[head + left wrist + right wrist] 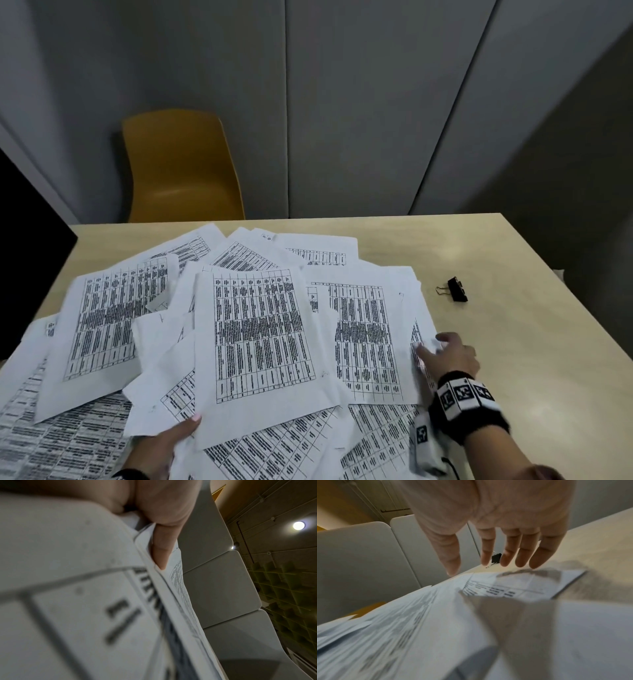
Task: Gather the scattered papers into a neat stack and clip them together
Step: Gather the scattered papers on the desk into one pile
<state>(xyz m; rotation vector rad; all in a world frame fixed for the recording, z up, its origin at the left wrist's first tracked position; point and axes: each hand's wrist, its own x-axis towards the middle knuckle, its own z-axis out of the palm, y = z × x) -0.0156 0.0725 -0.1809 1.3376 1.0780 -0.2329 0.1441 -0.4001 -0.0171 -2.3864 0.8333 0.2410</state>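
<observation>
Gripping a sheaf of papers [260,335], the left hand [164,445] worked; right hand [452,356] spread loose, binder clip [457,289] beyond, yellow chair [178,168] behind the table [513,325].

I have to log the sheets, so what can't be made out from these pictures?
- Printed text on the papers: too small in the head view, blurred in both wrist views.
- Sheet count: overlapping sheets hide those below.
- Left hand: mostly under the sheets it grips in the head view.
- Binder clip: partly behind the right hand fingers in the right wrist view.
</observation>
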